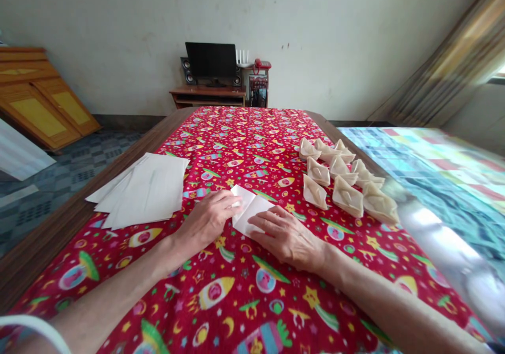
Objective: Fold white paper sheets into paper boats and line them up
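A small white sheet of paper (252, 206) with fold creases lies in front of me on the red patterned cloth. My left hand (211, 216) has its fingers closed on the paper's left edge, the thumb partly hidden. Across the paper's lower right part, my right hand (286, 235) rests with its fingers stretched out and lying flat. To the left is a fanned stack of white paper sheets (152, 188). Several folded paper boats (347, 196), pale and pointed at the ends, stand in rows on the right.
The red cloth (252, 159) covers most of a brown table (158, 133). Beyond it, a monitor (211, 61) and a red telephone (260, 64) stand by the wall. A wooden cabinet (43, 99) is at the far left, a bed with a patterned cover (434, 175) at the right.
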The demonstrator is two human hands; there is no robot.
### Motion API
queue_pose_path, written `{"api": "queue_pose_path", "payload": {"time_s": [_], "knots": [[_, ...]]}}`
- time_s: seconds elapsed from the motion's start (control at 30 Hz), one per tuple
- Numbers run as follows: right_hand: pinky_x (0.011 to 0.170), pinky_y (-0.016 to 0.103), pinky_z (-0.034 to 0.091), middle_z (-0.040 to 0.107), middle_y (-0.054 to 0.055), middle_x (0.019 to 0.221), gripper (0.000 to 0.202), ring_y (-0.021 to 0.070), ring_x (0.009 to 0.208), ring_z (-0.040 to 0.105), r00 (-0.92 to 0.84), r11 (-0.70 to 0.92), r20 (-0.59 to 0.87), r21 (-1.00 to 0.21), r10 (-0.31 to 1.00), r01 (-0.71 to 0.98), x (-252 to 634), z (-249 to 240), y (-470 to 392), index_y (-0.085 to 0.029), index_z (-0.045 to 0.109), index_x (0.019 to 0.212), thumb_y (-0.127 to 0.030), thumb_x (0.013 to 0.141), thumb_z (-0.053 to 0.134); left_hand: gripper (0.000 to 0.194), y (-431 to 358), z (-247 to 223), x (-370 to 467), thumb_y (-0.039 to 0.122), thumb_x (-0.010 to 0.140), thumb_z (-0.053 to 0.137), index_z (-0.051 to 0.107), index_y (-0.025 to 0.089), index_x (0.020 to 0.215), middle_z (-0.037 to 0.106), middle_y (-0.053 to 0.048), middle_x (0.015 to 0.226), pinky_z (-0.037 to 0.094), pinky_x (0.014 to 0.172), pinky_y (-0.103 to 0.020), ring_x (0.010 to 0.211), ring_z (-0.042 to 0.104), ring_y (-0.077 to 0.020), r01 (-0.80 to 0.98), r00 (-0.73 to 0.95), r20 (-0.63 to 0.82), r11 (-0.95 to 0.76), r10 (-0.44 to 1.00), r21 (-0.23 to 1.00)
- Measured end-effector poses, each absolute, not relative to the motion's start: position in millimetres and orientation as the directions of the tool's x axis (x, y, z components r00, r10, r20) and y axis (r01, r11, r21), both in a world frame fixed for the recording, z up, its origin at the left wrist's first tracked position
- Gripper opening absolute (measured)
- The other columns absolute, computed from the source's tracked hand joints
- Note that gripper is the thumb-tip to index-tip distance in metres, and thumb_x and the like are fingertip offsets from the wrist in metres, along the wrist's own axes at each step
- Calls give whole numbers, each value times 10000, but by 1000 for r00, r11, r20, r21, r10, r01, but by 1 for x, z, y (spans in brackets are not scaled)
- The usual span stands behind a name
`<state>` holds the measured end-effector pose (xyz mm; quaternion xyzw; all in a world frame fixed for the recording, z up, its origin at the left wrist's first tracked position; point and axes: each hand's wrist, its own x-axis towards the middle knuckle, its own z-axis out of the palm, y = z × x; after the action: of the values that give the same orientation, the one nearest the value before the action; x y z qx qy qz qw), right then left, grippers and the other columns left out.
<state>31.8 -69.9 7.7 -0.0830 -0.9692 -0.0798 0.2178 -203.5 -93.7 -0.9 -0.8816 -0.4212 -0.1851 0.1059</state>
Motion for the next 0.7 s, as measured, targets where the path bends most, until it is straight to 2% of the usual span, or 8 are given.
{"api": "queue_pose_path", "payload": {"time_s": [0.1,0.2,0.33,0.43,0.57,0.7], "knots": [[887,362,439,633,111,1136,211,179,1053,559,-894,981,420,35,157,189,32,2,-67,-163,620,1003,-208,952,420,484,-106,-4,-203,-32,811,350,568,137,1208,606,-73,1214,464,989,-349,1152,517,-171,754,593,382,-656,708,45],[884,342,453,670,94,1061,225,175,1052,569,-887,981,418,-98,195,170,34,-2,-61,-174,634,1019,-213,950,424,590,-116,-7,-207,-54,769,321,478,123,1310,523,-87,1335,410,1063,-362,1270,435,-168,749,599,342,-658,724,81],[843,288,475,698,61,964,204,151,942,609,-832,905,442,-397,335,154,32,-2,-57,-177,672,947,-255,929,485,642,-124,-10,-211,-35,785,324,373,171,1391,435,-69,1418,365,1100,-384,1330,362,-164,758,589,302,-642,750,116],[740,233,483,701,28,825,222,124,779,629,-766,773,380,-590,519,231,27,1,-56,-185,690,859,-306,915,512,642,-126,-11,-211,-21,791,339,352,175,1403,432,-68,1420,362,1102,-391,1337,350,-172,756,591,295,-643,751,123],[579,187,431,675,-7,708,186,102,619,594,-597,612,303,-669,743,422,17,1,-54,-181,698,771,-311,851,591,594,-127,-11,-206,-4,806,349,398,157,1375,457,-74,1400,334,1118,-419,1342,336,-187,761,579,291,-633,762,144],[537,182,383,663,-24,666,169,97,581,559,-505,546,276,-650,818,529,9,0,-52,-193,695,734,-316,817,614,505,-131,-4,-199,14,830,369,468,131,1311,503,-92,1334,364,1099,-405,1270,405,-206,777,526,306,-595,793,205]]}}
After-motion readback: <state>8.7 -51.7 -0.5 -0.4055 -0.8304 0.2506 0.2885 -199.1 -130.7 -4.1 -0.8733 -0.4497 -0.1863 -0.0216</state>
